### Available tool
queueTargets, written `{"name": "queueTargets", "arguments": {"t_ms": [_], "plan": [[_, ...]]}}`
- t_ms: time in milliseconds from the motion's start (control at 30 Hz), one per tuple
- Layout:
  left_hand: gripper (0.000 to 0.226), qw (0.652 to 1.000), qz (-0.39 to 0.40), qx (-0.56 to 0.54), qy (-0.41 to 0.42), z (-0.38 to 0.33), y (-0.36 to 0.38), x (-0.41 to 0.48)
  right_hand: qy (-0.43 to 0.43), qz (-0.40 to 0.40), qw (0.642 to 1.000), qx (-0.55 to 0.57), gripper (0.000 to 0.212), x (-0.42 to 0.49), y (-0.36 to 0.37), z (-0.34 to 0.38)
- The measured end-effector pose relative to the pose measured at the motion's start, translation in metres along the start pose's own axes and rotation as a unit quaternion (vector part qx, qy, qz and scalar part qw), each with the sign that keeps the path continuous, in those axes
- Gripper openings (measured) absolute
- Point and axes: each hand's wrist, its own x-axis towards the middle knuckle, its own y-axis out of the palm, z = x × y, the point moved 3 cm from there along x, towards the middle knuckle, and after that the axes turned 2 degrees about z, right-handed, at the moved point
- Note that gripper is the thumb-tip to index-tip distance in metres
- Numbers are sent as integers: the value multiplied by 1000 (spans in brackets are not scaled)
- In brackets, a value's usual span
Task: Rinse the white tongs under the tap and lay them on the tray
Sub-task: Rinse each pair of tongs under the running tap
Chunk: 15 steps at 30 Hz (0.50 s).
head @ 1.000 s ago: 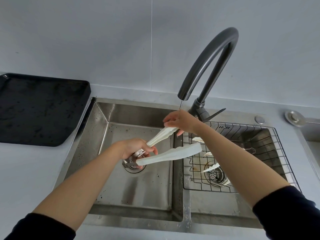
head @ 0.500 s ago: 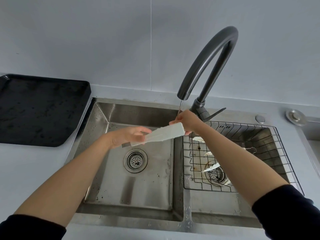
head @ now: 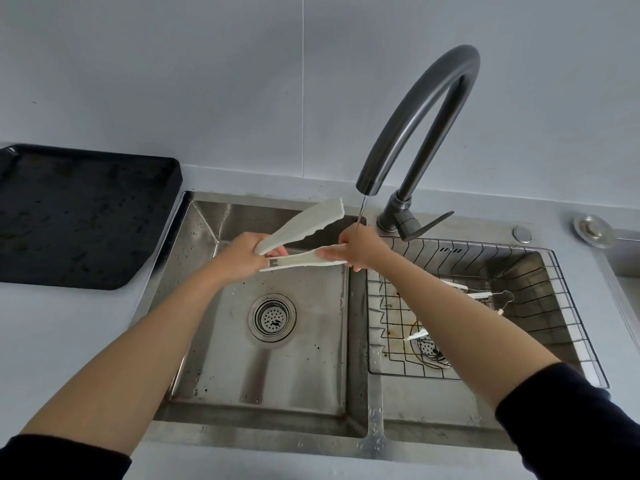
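From the head view, we see the white tongs (head: 304, 225) held over the left basin (head: 277, 368), just below and to the left of the tap (head: 394, 129). They are spread apart. The upper arm slants up towards the spout, its tip close beside it, and the lower arm lies nearly level beneath.

Our left hand (head: 242, 258), farther left of the tap, has its fingers curled round the hinge end and grips it. Our right hand (head: 363, 249), directly under the spout, closes its fingers round the far end of the lower arm. A thin stream of water (head: 361, 214) falls from the spout onto this hand.

The black tray (head: 86, 216) lies on the counter well to the left of the tap, apart from the tongs. Below the tongs and in front of the tap, the drain strainer (head: 272, 317) sits in the left basin floor. To the right of the tap base, a wire basket (head: 398, 306) sits in the right basin, holding a few small white pieces that we cannot make out.
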Motion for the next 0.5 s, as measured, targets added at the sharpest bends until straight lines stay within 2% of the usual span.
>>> {"name": "queueTargets", "arguments": {"t_ms": [100, 200, 233, 300, 400, 500], "plan": [[32, 1000, -9, 1, -7, 5, -5, -1, -25, 48, 992, 114, 19, -6, -10, -3], [29, 1000, -22, -2, -10, 6, -8, -3, -31, 106, 950, 293, 27, -8, -21, -10], [29, 1000, -26, -2, -10, 6, -9, -3, -30, 114, 942, 315, 30, -9, -24, -11], [29, 1000, -27, 14, -3, 3, -8, -2, -35, 102, 960, 260, 29, -10, -26, -9], [31, 999, -18, 41, 11, -2, -3, 1, -62, 55, 996, 45, 19, -12, -20, 4], [31, 999, -25, 34, 4, -2, -3, 3, -61, 11, 998, 24, 19, -10, -15, 10]]}}
